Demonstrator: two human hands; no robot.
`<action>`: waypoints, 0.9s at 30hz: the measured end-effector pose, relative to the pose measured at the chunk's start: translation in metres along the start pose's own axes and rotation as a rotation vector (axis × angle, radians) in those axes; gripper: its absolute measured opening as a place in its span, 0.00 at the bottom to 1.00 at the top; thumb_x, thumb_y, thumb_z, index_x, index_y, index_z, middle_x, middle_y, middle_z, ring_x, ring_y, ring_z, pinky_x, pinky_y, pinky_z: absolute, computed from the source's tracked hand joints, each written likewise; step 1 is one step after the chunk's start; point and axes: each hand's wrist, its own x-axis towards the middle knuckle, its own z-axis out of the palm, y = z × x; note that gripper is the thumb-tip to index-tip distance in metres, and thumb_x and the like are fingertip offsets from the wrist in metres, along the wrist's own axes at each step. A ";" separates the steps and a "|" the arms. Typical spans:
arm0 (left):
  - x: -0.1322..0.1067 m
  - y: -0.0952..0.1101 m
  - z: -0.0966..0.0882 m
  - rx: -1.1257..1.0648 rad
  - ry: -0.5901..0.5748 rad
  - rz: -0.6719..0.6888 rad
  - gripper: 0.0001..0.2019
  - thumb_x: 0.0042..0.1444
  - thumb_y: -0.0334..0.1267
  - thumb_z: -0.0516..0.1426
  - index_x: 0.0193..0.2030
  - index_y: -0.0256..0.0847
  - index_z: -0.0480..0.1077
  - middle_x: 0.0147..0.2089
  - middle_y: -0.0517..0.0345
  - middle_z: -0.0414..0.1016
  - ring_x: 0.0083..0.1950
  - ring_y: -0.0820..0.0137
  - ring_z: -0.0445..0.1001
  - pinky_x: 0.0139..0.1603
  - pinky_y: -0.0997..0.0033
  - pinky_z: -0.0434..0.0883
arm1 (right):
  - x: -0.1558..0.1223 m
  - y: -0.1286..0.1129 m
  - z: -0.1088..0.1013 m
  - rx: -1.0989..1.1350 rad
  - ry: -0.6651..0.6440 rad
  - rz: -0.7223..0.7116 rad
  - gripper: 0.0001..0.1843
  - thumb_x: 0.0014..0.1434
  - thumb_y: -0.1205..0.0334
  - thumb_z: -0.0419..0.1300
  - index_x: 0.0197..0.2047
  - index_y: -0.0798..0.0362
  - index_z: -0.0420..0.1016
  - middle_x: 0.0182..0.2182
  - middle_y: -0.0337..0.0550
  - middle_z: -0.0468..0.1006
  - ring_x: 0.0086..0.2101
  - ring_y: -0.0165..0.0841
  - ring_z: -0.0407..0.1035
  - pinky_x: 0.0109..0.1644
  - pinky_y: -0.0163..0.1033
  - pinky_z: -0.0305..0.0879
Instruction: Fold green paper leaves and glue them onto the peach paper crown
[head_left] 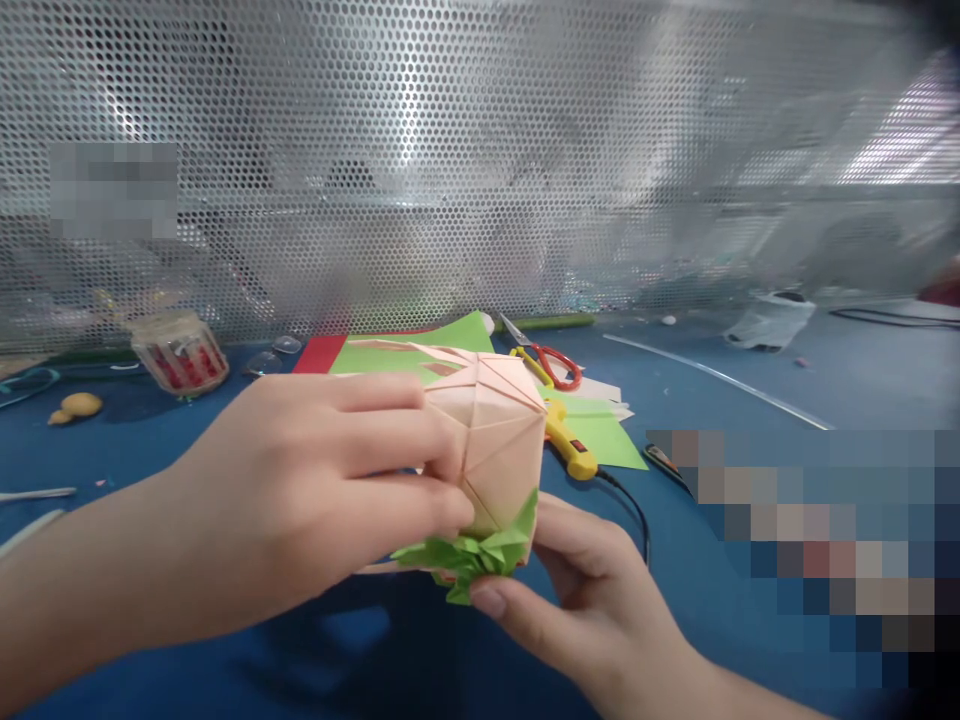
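Note:
A folded pale pink paper box-like piece (502, 445) is held up in front of me, with creased faces and thin strips trailing to the left. At its lower end sits a crumpled, leaf-like bunch of green paper (480, 555). My left hand (322, 490) is closed on the pink paper piece from the left, its fingertips pressed against the front face. From below right, my right hand (592, 590) grips the piece, thumb on the green paper and fingers behind. The far side of the piece is hidden.
Behind it lie green paper sheets (607, 435), red paper (320, 352), red-handled scissors (559, 367) and a yellow glue gun (574, 450) with a black cord. A glass jar (180, 355) stands left, a clear stick (720, 380) lies right. A perforated metal screen (420, 160) closes the back.

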 end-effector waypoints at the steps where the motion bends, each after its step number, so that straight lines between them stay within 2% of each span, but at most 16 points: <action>1: 0.002 0.000 0.000 0.016 0.018 0.029 0.13 0.67 0.31 0.48 0.37 0.44 0.74 0.35 0.64 0.77 0.34 0.70 0.71 0.33 0.71 0.69 | 0.001 0.000 0.000 -0.003 0.000 0.001 0.03 0.54 0.65 0.64 0.29 0.50 0.77 0.29 0.41 0.78 0.32 0.35 0.72 0.41 0.37 0.71; 5: 0.009 0.000 0.002 0.119 0.054 0.090 0.20 0.67 0.29 0.46 0.31 0.41 0.75 0.29 0.62 0.77 0.29 0.70 0.71 0.30 0.70 0.68 | 0.004 -0.002 0.001 0.025 0.007 0.003 0.05 0.55 0.67 0.63 0.28 0.51 0.75 0.33 0.42 0.80 0.35 0.35 0.74 0.42 0.35 0.70; 8: 0.012 0.001 0.008 0.255 0.082 0.115 0.25 0.68 0.27 0.41 0.25 0.42 0.73 0.26 0.62 0.76 0.28 0.69 0.72 0.29 0.69 0.69 | 0.003 0.000 0.000 0.004 0.027 0.037 0.08 0.55 0.66 0.63 0.26 0.51 0.72 0.31 0.41 0.79 0.33 0.34 0.72 0.39 0.35 0.69; 12: 0.009 -0.001 0.021 0.397 0.136 0.149 0.23 0.67 0.26 0.41 0.30 0.39 0.73 0.27 0.60 0.77 0.30 0.67 0.75 0.30 0.68 0.70 | 0.001 0.004 0.001 -0.002 0.020 0.093 0.10 0.57 0.62 0.63 0.25 0.52 0.70 0.28 0.40 0.75 0.33 0.35 0.70 0.39 0.36 0.68; 14: 0.006 -0.003 0.022 0.300 0.103 0.110 0.19 0.68 0.28 0.43 0.32 0.38 0.72 0.30 0.57 0.77 0.33 0.67 0.75 0.34 0.68 0.71 | 0.001 0.004 0.003 0.000 0.019 0.097 0.12 0.57 0.61 0.63 0.24 0.51 0.69 0.27 0.40 0.74 0.33 0.35 0.70 0.39 0.37 0.68; 17: 0.002 -0.003 0.016 0.000 0.106 -0.024 0.13 0.68 0.32 0.48 0.35 0.39 0.71 0.37 0.58 0.76 0.40 0.71 0.74 0.43 0.74 0.70 | 0.000 0.004 0.003 0.024 0.029 0.113 0.12 0.57 0.59 0.63 0.24 0.51 0.70 0.27 0.41 0.75 0.34 0.36 0.71 0.41 0.39 0.69; 19: 0.001 -0.003 0.009 -0.109 0.128 -0.114 0.09 0.66 0.32 0.52 0.37 0.42 0.72 0.39 0.61 0.75 0.41 0.74 0.73 0.43 0.78 0.69 | -0.001 0.003 0.002 0.047 0.030 0.140 0.12 0.58 0.58 0.62 0.25 0.51 0.70 0.28 0.41 0.75 0.35 0.38 0.72 0.41 0.40 0.70; 21: 0.001 -0.002 0.003 -0.120 0.135 -0.152 0.08 0.66 0.33 0.53 0.37 0.44 0.73 0.39 0.64 0.76 0.38 0.75 0.74 0.40 0.79 0.69 | -0.001 0.003 0.002 0.047 0.026 0.140 0.12 0.58 0.58 0.62 0.25 0.51 0.70 0.27 0.41 0.74 0.35 0.38 0.72 0.41 0.40 0.70; 24: 0.002 -0.002 0.004 -0.090 0.151 -0.082 0.12 0.66 0.30 0.51 0.34 0.44 0.73 0.35 0.64 0.77 0.35 0.74 0.73 0.39 0.75 0.69 | -0.002 0.002 0.002 0.009 0.031 0.093 0.08 0.57 0.60 0.63 0.27 0.51 0.73 0.28 0.41 0.75 0.34 0.38 0.72 0.40 0.40 0.70; 27: 0.001 -0.004 0.012 -0.078 0.183 -0.007 0.13 0.66 0.30 0.50 0.35 0.42 0.73 0.34 0.62 0.77 0.36 0.72 0.73 0.39 0.71 0.69 | 0.000 0.001 0.003 -0.015 0.039 0.071 0.09 0.56 0.60 0.63 0.26 0.51 0.73 0.27 0.41 0.75 0.33 0.37 0.72 0.40 0.39 0.70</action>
